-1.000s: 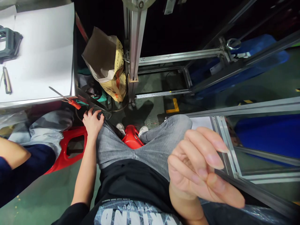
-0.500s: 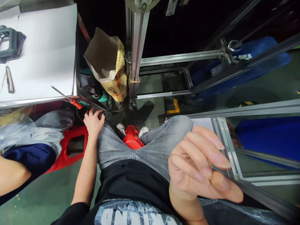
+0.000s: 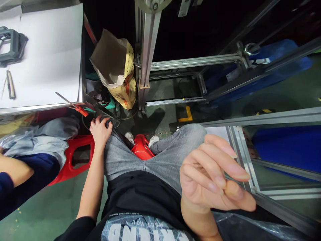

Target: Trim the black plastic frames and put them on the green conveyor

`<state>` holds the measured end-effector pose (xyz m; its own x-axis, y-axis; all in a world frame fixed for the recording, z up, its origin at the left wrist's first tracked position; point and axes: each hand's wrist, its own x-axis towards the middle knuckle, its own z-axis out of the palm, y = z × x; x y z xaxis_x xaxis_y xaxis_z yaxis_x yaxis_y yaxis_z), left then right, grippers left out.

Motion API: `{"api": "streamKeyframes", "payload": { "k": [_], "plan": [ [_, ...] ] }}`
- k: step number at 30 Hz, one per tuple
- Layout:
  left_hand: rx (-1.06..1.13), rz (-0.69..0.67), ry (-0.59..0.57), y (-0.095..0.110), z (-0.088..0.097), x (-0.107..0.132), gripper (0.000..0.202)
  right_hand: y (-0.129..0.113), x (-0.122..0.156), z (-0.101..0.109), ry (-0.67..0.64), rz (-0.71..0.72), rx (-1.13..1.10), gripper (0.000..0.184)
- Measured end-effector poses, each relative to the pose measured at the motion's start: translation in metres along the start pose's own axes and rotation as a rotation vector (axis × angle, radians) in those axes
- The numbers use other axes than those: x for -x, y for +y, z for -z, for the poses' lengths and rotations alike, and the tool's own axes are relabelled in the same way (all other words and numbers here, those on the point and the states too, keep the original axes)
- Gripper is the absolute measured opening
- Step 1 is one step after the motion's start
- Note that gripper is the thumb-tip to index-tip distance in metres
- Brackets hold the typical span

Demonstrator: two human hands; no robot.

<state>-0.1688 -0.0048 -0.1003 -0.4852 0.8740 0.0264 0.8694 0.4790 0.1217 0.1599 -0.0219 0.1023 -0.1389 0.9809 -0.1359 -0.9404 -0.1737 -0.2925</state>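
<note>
My left hand [image 3: 100, 131] rests on the left knee of my grey jeans [image 3: 120, 157], its fingers spread and nothing held. A screwdriver with a red handle [image 3: 81, 110] lies just beyond those fingers, over the edge of the white-topped table [image 3: 55, 50]. My right hand [image 3: 213, 174] is raised in front of my right thigh, palm partly turned up. Its fingers are loosely bent and apart, the thumb reaches out below them, and no object shows in it.
Dark grey frame-shaped parts [image 3: 12, 47] and a cutter-like tool [image 3: 10, 85] lie on the table. An open paper sack [image 3: 120, 77] stands beside a metal post [image 3: 147, 50]. At left sits another person [image 3: 32, 167]; at right runs an aluminium frame [image 3: 265, 115].
The index finger and thumb of my right hand have shifted slightly. My left hand stays on the knee. The other person's arm at left has moved a little.
</note>
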Motion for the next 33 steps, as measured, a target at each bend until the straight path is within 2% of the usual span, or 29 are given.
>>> {"api": "streamKeyframes", "payload": {
  "k": [11,19,26,33],
  "plan": [
    [0.002,0.004,-0.012,0.001,0.002,0.000,0.038,0.002,-0.002,-0.001,-0.012,-0.035,-0.056,0.055],
    [0.000,-0.003,0.021,0.000,0.000,0.000,0.036,0.004,0.000,0.008,-0.238,-0.074,-0.140,0.044],
    [0.001,-0.011,0.025,0.000,0.001,0.001,0.036,0.004,-0.001,0.011,-0.278,-0.068,-0.115,0.044],
    [-0.012,-0.011,0.027,0.000,0.001,0.000,0.035,0.002,-0.002,0.010,-0.285,-0.123,-0.127,0.040]
  ]
}}
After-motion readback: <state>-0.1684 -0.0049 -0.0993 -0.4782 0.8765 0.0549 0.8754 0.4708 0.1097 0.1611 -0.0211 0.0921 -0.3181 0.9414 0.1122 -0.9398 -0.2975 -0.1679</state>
